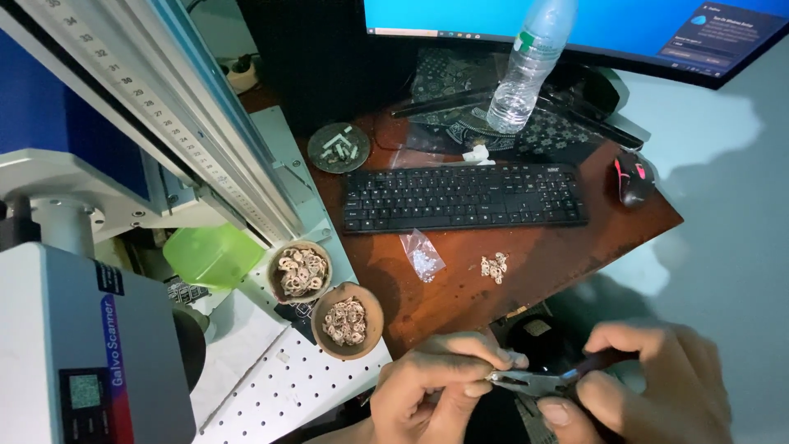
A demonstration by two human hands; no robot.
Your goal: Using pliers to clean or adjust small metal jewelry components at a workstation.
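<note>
1. A dark reddish-brown wooden table (pixel 567 247) carried the things; its near edge ran diagonally.
2. A black keyboard (pixel 464 197) lay across its middle, with a black and red mouse (pixel 633 179) to the right.
3. A clear plastic water bottle (pixel 530 66) stood upright behind the keyboard, on a dark patterned mat (pixel 460 82).
4. A small clear plastic bag (pixel 423 255) and a little heap of pale rings (pixel 494 266) lay in front of the keyboard, apart from each other.
5. A round dark ashtray (pixel 339 147) sat near the keyboard's left end.
</note>
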